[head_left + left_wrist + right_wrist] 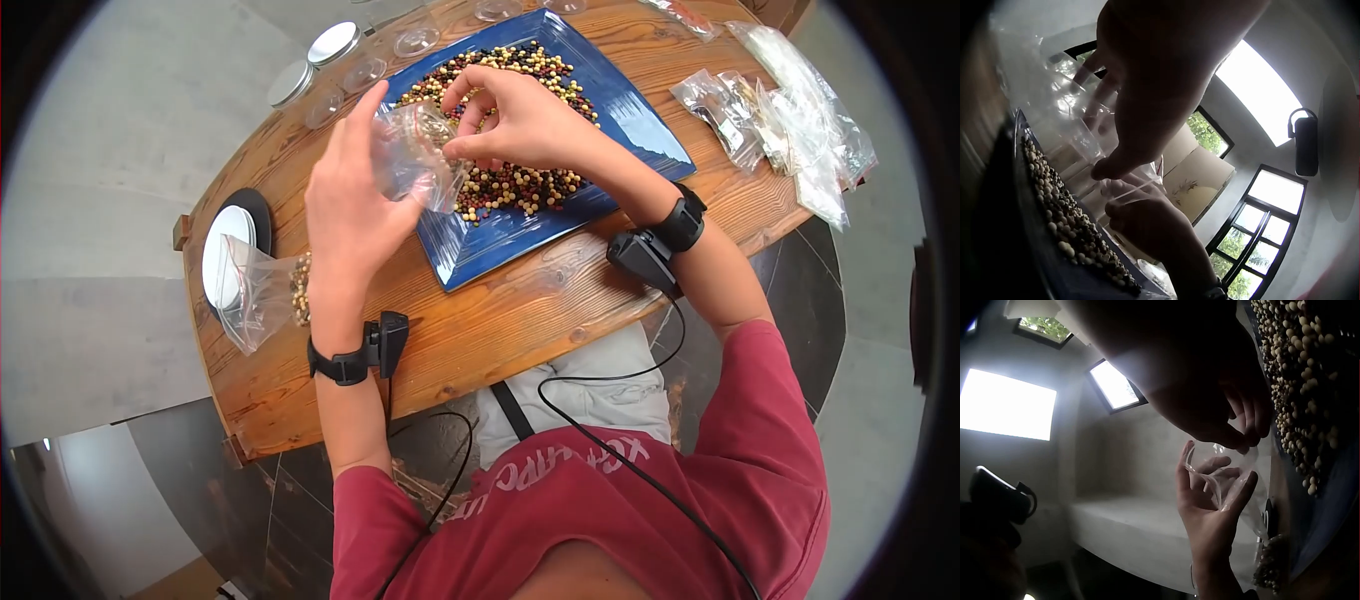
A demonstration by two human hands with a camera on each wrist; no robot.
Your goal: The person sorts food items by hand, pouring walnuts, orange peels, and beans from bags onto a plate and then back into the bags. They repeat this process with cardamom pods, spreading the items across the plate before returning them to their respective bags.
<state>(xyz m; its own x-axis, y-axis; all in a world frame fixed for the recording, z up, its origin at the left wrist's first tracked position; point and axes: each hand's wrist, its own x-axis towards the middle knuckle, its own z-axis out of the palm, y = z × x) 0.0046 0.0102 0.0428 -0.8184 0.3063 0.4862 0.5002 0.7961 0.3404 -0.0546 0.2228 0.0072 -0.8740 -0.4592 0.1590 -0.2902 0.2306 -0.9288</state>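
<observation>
A clear plastic zip bag (pixel 408 160) hangs over the left side of a blue square plate (pixel 640 120). My left hand (pixel 350 200) holds the bag between thumb and fingers; in the right wrist view the bag's mouth (pixel 1210 478) gapes between them. My right hand (pixel 525 120) has its fingers curled at the bag's other edge, fingertips right at the rim. Loose round beads (pixel 520 185), cream, dark red and black, lie heaped on the plate, below both hands. Some beads show through or behind the bag's film.
A second clear bag with beads (pixel 270 290) lies left, by white round lids (pixel 228 255) on a black disc. Silver lids (pixel 333 43) and clear jars (pixel 415 40) line the far left edge. Several plastic packets (pixel 740 115) lie right on the wooden table (pixel 480 330).
</observation>
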